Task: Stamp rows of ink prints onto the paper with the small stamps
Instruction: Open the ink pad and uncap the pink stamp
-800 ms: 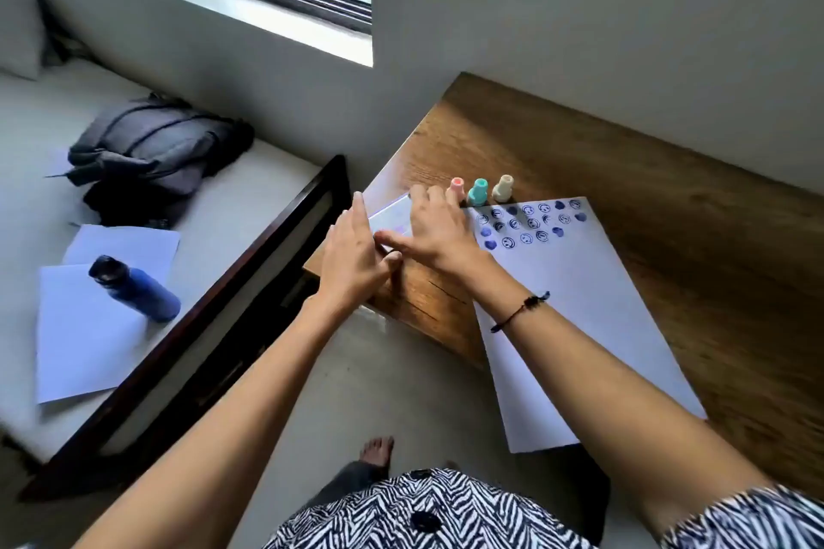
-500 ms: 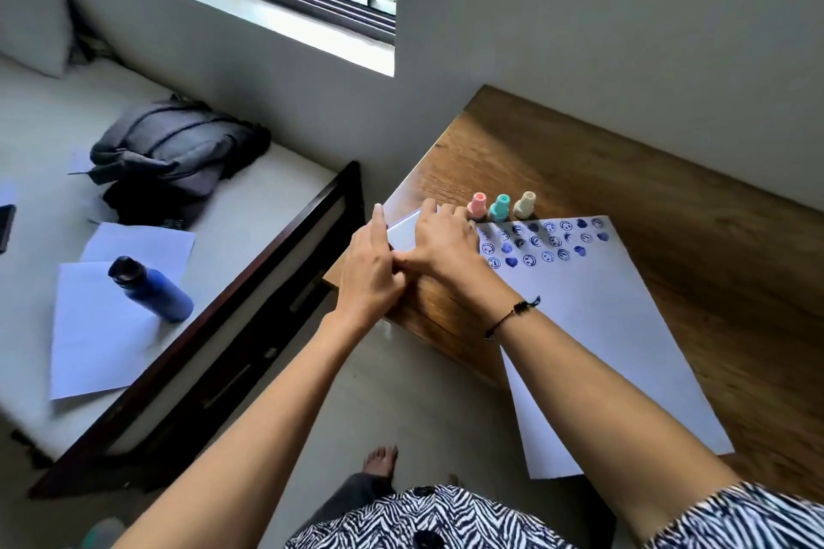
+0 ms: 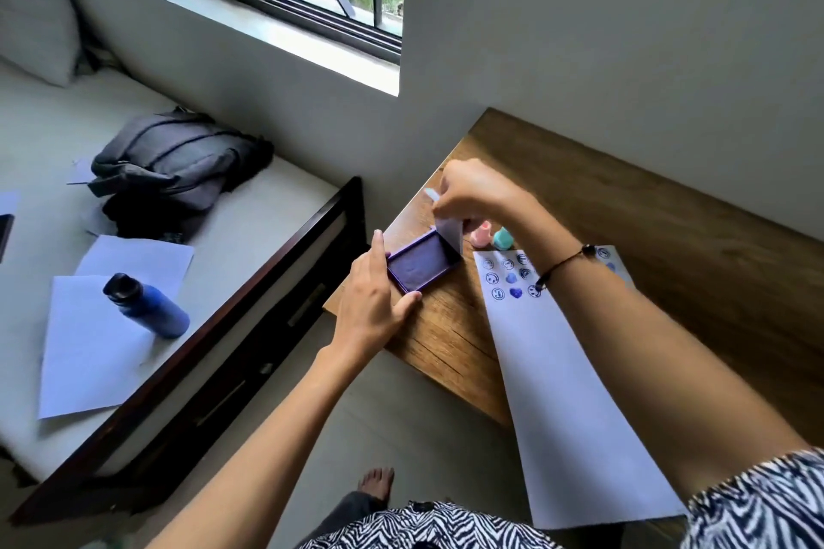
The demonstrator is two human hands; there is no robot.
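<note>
The ink pad (image 3: 423,265) lies on the wooden worktop (image 3: 669,263) at about 9 o'clock from the paper (image 3: 562,406), near the worktop's left edge. Its purple surface is open to view. The left hand (image 3: 372,303) holds the pad's case steady, with the fingers spread along the near and left sides and the thumb against its near corner. The right hand (image 3: 472,192) is above the pad, and its grip pinches the top edge of the clear lid (image 3: 448,232), which stands almost upright on the far side of the pad.

On the paper, the prints (image 3: 512,279) fill only the far end, at 12 o'clock of the sheet: small smiling faces and hearts in blue ink, in about three short rows. The right forearm covers part of them, so I cannot count them all. The larger part of the sheet, toward 6 o'clock, is blank.

The pink stamp (image 3: 481,234) and the teal stamp (image 3: 503,238) stand upright just beyond the paper's far edge, near the pad's right side. Neither hand holds a stamp now.

I judge the task as begun but far from complete. The pad seems ready for inking, and many rows are left to make.
</note>
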